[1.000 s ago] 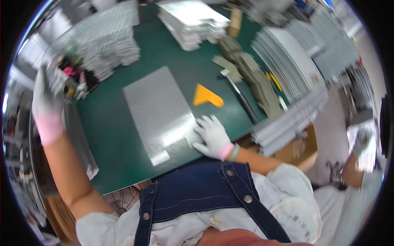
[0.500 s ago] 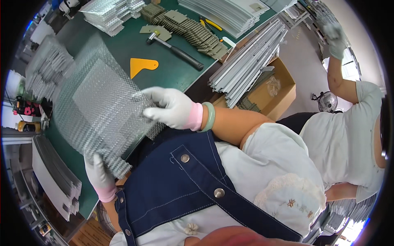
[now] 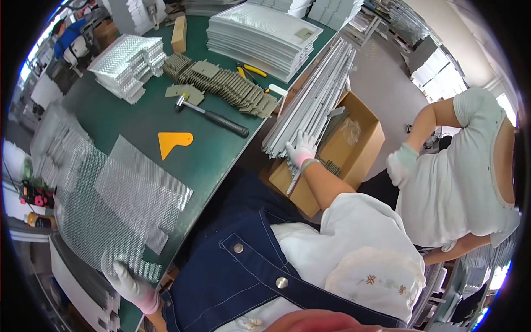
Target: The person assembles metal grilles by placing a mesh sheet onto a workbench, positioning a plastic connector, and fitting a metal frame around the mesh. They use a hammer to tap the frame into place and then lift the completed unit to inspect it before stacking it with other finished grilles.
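Observation:
My left hand (image 3: 131, 285), in a white glove with a pink cuff, is at the near edge of the work table. Its thumb and fingers close on the near corner of a silvery mesh sheet (image 3: 83, 205); the fingertips partly blur into the mesh. A smaller, finer mesh sheet (image 3: 144, 180) overlaps it on the table. Off to the right, my right hand (image 3: 302, 149), gloved alike, rests with spread fingers on the near ends of a bundle of long metal strips (image 3: 312, 94). Whether it grips any strip does not show.
On the green table (image 3: 215, 160) lie a yellow scraper (image 3: 172, 143), a hammer (image 3: 213, 115), pliers (image 3: 251, 71), a row of metal plates (image 3: 227, 83) and stacked panels (image 3: 260, 41). A cardboard box (image 3: 359, 149) stands below the strips. A co-worker (image 3: 442, 182) is at right.
My right hand has let go of the mesh and moved right onto the metal strips. The mesh sheets have come down onto the table. My left hand stays at their near corner.

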{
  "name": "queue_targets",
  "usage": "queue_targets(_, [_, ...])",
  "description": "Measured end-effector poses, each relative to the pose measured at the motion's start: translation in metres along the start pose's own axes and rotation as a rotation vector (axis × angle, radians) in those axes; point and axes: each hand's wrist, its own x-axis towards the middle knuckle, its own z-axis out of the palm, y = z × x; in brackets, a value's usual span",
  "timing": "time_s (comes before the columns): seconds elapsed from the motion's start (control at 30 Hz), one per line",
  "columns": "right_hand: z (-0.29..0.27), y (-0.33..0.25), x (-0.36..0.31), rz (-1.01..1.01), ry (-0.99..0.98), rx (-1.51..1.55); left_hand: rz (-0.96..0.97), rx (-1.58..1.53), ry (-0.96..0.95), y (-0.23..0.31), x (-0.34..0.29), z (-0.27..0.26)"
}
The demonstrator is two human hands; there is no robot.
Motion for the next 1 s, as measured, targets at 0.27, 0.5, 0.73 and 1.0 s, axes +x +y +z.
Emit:
queue_targets(0.27, [0.015,0.029,-0.019,0.227,0.381,0.402,0.155,0.288,0.057,-0.008,0.006,-0.005])
queue_targets(0.5, [0.079,0.052,0.007,0.487,-0.017,1.358,0.217,0.396,0.052,-0.015,0.004,-0.006])
queue_targets(0.73, [-0.117,-0.035,0.004,0.088,0.079,1.378,-0.339,-0.403,0.222,-0.032,0.008,-0.009])
queue_targets(1.0, [-0.340,-0.112,-0.113,-1.861,-0.739,1.572,-0.586,-0.554,0.250,-0.014,0.038,0.021])
